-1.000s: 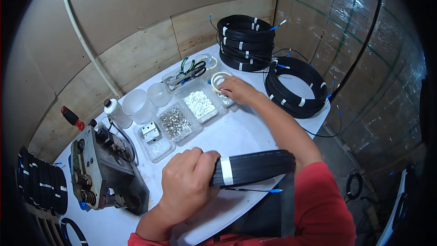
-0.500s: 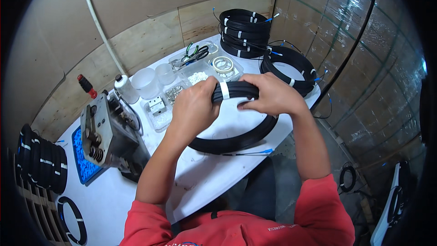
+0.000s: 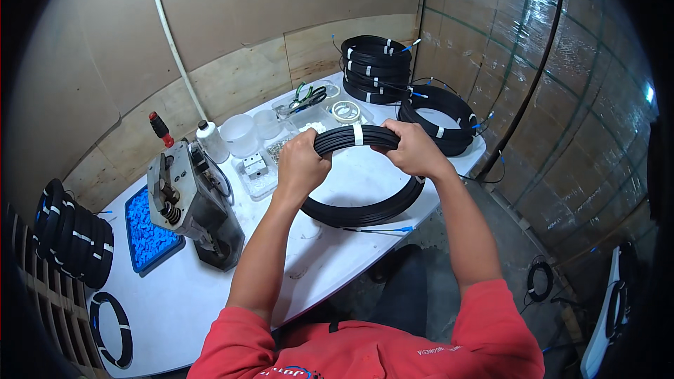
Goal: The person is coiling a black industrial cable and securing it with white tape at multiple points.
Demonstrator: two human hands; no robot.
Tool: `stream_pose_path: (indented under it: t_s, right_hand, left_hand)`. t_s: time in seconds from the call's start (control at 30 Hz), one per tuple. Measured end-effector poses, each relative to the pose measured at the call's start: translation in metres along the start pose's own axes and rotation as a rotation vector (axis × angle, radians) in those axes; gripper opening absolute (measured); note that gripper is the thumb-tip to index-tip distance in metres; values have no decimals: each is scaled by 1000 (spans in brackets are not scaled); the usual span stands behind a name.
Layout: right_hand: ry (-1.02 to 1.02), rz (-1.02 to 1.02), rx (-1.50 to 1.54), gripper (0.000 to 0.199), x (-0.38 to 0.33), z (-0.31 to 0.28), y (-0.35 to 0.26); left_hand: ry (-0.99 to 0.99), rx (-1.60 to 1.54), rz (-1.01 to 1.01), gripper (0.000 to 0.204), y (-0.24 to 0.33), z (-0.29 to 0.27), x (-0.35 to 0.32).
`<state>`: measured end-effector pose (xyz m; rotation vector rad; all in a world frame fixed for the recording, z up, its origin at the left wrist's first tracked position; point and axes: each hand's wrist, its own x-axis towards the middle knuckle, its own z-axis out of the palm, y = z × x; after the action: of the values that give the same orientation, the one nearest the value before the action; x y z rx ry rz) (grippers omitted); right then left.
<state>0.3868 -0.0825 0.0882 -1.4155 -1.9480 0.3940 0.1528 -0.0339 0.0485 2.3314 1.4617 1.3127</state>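
Just right of the middle of the frame, a coil of black cable (image 3: 361,215) is tilted over the white surface (image 3: 175,316), its far side raised; whether its near side touches the surface cannot be told. The person's left grip (image 3: 302,165) and right grip (image 3: 416,152) are both clenched around that far side, one on each end of a short stretch, with a white tape band (image 3: 359,135) between them. Should one grip slacken before the other, the windings could fan out or slide, since the bands seem narrow for such a bundle. Below the coil, towards the lower middle, a blue-tipped connector (image 3: 401,229) lies near the edge of the surface; if it belongs to this coil, a drag or turn could bend it or catch it underneath. Just beyond the hands, a clear tray holding a cream tape roll (image 3: 345,111) and a clear box with a metal block (image 3: 254,164) sit close enough that a wide swing of the coil might knock them and scatter the small white pieces (image 3: 310,127) nearby
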Motion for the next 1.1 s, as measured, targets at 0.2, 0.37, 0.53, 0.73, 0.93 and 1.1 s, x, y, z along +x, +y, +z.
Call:
stream_pose_path:
  t_s: [0.2,0.37,0.53,0.73,0.93,1.1]
  right_hand:
    - [20,64,33,20,-8,-2,-1]
    - [86,22,45,21,-11,-3,21]
    - [78,-2,58,22,-13,-3,22]
    - [65,7,53,21,-13,0,21]
    - [183,29,84,20,-15,-2,26]
    - [278,209,283,12,-17,1,31]
  left_hand:
    - [-29,-22,80,19,-1,0,1]
    - [70,-147,-39,15,-12,16,-10]
    - [-18,-159,-3,14,-16,13,-5]
    - [-38,-211,1,16,-22,13,-4]
    - [23,-405,-36,17,-32,24,-11]
    - [132,-613,-267,21,-66,48,-21]
